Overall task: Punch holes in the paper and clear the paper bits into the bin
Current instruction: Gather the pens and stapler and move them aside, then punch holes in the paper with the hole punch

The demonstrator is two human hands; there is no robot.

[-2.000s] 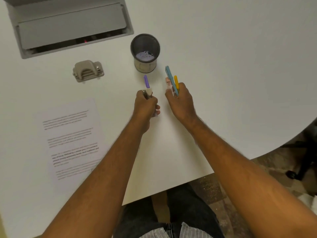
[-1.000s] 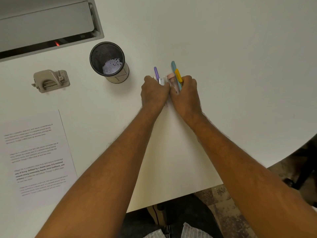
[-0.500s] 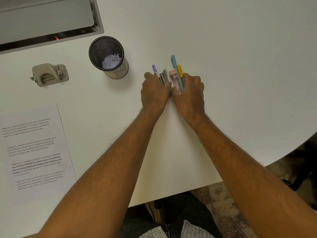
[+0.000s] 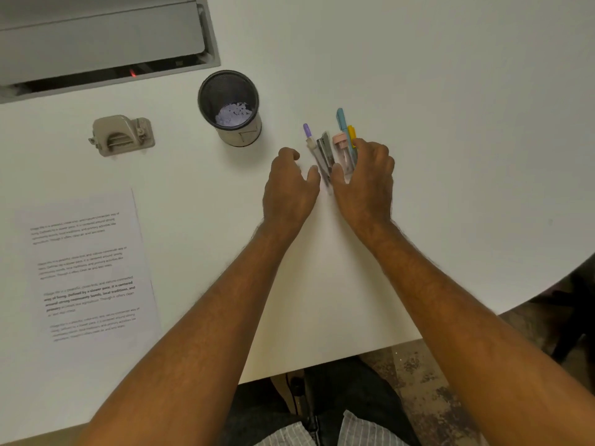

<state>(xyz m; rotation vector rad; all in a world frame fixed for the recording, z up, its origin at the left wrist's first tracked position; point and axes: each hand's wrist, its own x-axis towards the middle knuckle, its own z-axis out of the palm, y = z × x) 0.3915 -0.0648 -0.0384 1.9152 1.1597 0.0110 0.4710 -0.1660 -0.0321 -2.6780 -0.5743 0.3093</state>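
Note:
The beige hole punch (image 4: 122, 135) sits on the white table (image 4: 450, 123), left of the black mesh bin (image 4: 206, 91), which holds white paper bits (image 4: 232, 114). A printed sheet of paper (image 4: 87, 268) lies flat at the near left. My left hand (image 4: 288, 191) hovers with loosely curled fingers and holds nothing. It is just left of a row of stationery. My right hand (image 4: 367, 185) arches over the right side of that row, its fingertips touching the yellow pen (image 4: 351, 132) and blue pen (image 4: 340, 117).
The stationery row lies flat right of the bin: a purple pen (image 4: 308, 133), a metal stapler (image 4: 324, 152) and a pink-capped tube (image 4: 339, 149). A grey cable hatch (image 4: 96, 43) is set in the table at the far left. The table's curved edge runs at the near right.
Both hands brought the stationery together and set it down on the table. My left hand has let go and drawn back to the left, and my right hand's grip has loosened.

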